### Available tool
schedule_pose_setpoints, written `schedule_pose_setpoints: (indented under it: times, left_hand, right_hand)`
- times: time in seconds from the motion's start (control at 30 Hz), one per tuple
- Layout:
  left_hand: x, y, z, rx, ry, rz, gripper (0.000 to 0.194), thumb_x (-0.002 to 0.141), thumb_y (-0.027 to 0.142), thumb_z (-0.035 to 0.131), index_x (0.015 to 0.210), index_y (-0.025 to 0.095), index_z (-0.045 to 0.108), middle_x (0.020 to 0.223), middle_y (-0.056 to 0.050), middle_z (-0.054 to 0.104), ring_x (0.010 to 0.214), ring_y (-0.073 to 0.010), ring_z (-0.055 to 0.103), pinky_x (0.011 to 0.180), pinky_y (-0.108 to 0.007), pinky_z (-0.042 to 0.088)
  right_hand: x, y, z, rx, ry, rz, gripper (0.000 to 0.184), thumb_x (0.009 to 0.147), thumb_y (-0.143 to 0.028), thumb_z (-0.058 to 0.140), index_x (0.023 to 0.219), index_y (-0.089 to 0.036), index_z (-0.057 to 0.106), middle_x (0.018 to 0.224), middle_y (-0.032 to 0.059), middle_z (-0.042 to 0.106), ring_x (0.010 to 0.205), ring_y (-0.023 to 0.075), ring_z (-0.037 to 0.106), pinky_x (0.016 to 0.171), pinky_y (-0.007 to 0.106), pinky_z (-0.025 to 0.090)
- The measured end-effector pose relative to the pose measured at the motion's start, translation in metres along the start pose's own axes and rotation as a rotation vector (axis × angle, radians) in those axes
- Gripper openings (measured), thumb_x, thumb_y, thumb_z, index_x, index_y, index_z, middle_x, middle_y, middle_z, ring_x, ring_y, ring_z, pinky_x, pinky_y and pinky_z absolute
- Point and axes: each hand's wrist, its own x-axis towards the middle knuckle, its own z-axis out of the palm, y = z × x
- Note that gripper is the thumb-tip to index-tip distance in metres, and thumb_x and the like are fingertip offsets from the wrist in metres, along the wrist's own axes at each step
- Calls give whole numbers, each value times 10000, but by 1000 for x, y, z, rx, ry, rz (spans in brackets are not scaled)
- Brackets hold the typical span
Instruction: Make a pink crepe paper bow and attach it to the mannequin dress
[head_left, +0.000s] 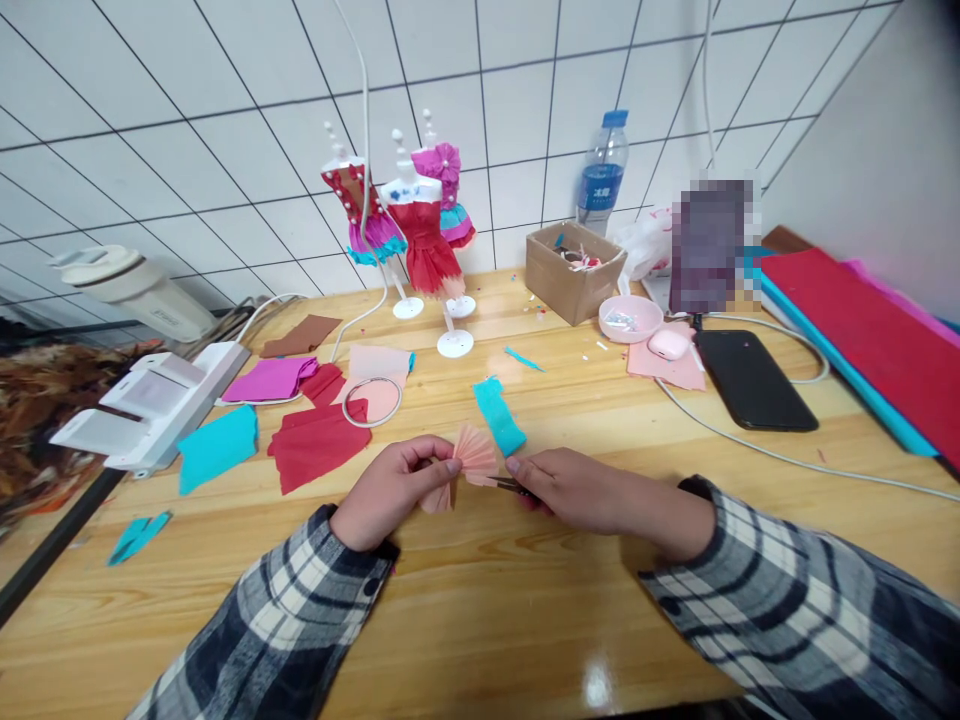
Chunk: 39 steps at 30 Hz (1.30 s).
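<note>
My left hand [401, 487] pinches a gathered piece of peach crepe paper [474, 450], which fans out in pleats above the thumb. Closed around a small pair of scissors [511, 486], my right hand [574, 487] holds the dark blades at the lower right edge of that paper. Most of the scissors' handle is hidden by the fingers. Just behind both hands lies a turquoise strip of crepe paper [499, 414]. Red crepe paper [315, 445] rests on the table left of my left hand.
Several small dress forms in paper dresses [425, 240] stand at the back. Right of them are a cardboard box [574, 275], a pink dish [630, 320], a water bottle [602, 175] and a black phone [754, 380]. A white power strip [176, 400] and cables occupy the left.
</note>
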Motion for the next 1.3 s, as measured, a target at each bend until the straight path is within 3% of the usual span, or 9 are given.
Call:
schedule_pose_setpoints:
  times: [0.3,0.5,0.63,0.77,0.9,1.3]
  left_hand:
    - [0,1,0,34,-17,3,337,693,454,718,797,142,646,695,-9,624,636,-131,522,597,-237,413]
    - [3,1,1,102,-52,38,345,708,470,685,783,135,650,748,-26,631,697,-152,536,665,-266,419]
    - [5,-3,1,97,18,61,354,710,489,665,768,140,647,690,-3,595,649,-143,511,627,-263,404]
    - [4,-4,1,92,40,69,362,697,490,669,774,137,659,701,-13,609,663,-150,518,640,-269,409]
    - [2,-3,4,95,65,86,339,686,473,679,758,142,660,676,-5,598,638,-141,501,630,-263,400]
    - [0,0,6,66,58,64,311,714,441,678,760,135,643,559,31,544,505,-94,450,487,-211,338]
  right_hand:
    - [3,4,2,-67,48,-8,538,992,-491,175,710,-184,515,715,50,567,680,181,514,682,311,378]
    - [4,1,8,-112,96,-66,505,996,-434,208,703,-179,530,749,57,617,702,174,550,665,286,374]
    - [4,2,6,-118,121,-33,442,981,-459,288,787,-198,586,658,18,614,627,156,553,588,259,347]
    - [3,1,3,-121,176,-34,346,969,-415,343,869,-203,597,759,33,663,702,169,579,597,259,344]
    - [2,1,2,-41,130,27,249,964,-354,362,885,-209,549,630,-3,645,631,159,571,598,260,354]
    - [4,3,0,17,179,1,286,943,-437,411,835,-212,549,659,2,686,594,145,541,590,265,360]
